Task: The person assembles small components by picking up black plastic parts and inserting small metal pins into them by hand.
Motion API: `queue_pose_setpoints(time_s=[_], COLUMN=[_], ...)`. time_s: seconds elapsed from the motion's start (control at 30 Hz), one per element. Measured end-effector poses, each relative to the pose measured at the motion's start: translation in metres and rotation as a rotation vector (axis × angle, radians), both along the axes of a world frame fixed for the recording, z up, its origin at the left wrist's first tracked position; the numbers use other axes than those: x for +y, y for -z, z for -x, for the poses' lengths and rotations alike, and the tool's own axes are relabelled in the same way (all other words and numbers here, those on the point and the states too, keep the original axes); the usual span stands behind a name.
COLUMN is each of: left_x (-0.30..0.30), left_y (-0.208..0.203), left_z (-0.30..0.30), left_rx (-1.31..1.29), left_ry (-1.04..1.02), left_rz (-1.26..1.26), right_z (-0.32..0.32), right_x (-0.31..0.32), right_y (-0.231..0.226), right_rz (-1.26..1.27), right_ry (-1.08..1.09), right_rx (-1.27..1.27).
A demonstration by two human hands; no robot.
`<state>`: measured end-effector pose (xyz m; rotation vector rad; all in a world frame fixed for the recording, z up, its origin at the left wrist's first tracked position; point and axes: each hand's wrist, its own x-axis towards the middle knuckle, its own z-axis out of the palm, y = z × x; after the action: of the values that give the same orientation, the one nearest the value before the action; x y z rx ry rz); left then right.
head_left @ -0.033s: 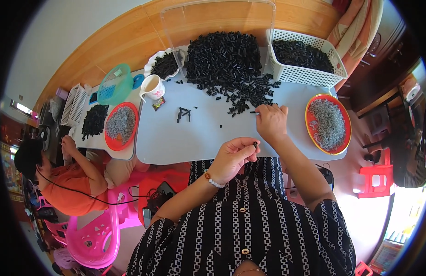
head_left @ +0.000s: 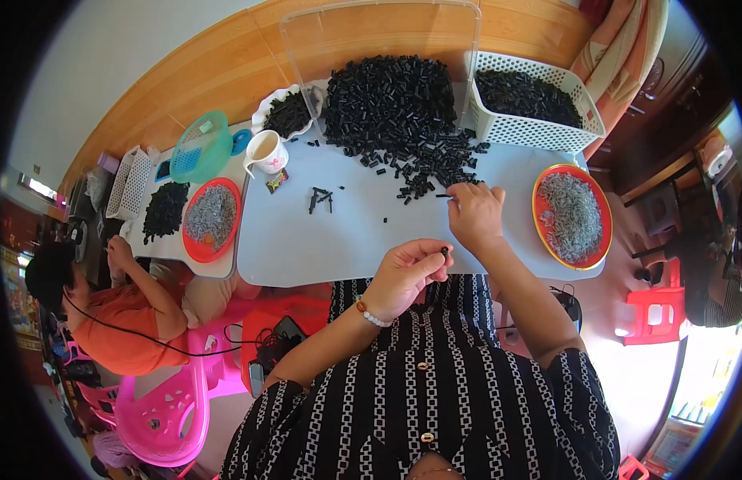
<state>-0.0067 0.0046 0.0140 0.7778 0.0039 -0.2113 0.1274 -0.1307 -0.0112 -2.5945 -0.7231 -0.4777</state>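
My left hand (head_left: 403,276) is closed over the near edge of the table, pinching a small dark cylindrical piece (head_left: 445,251) between thumb and forefinger. Ahead and to the right, my right hand (head_left: 477,214) has its fingers bent down at the tabletop. A short black tube (head_left: 442,196) shows at its fingertips. Just beyond lies a large pile of black tubes (head_left: 391,104), spilling out of a clear plastic bin (head_left: 379,16). A red plate (head_left: 601,240) heaped with small clear-grey pieces (head_left: 573,212) stands right of my right hand.
A white perforated basket (head_left: 539,140) of black pieces stands back right. Left on the table are a cup (head_left: 267,152), a small packet (head_left: 276,182), a scalloped bowl (head_left: 264,108) and a few thin black pieces (head_left: 319,198). A person in orange (head_left: 135,320) works at the adjoining table.
My right hand has shifted very slightly to the right, and a little more of the black tube shows at its fingertips. My left hand stays in place.
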Motion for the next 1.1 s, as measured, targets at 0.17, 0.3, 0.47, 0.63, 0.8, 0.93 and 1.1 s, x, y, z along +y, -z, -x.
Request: queue_pose_setpoints(time_s=[0.17,0.3,0.47,0.63,0.8,0.93,1.1], left_x=[0.001,-0.002,-0.007,-0.011,-0.017,-0.018,-0.017], left_y=[-0.003,-0.003,-0.007,-0.012,-0.012,-0.015,-0.026], left_z=[-0.001,-0.004,-0.005,-0.003,0.001,0.004,0.005], left_rx=[0.034,0.060,0.086,0.120,0.125,0.054,-0.067], left_ry=[-0.017,-0.009,-0.011,-0.028,-0.095,-0.128,-0.168], left_rz=[-0.008,-0.037,-0.049,-0.138,-0.126,-0.194,-0.405], right_z=[0.026,0.047,0.056,0.064,0.076,0.084,0.089], right_x=[-0.024,-0.035,-0.039,-0.038,-0.034,-0.034,-0.034], right_y=[-0.049,-0.074,-0.081,-0.078,-0.079,-0.080,-0.081], right_rz=[-0.556,-0.836,-0.879,-0.920,-0.715,-0.582,-0.588], right_ry=[-0.156,-0.253,-0.309,-0.275,-0.227,-0.257,-0.291], right_rx=[0.511,0.849,0.810,0.795,0.474,0.111,0.033])
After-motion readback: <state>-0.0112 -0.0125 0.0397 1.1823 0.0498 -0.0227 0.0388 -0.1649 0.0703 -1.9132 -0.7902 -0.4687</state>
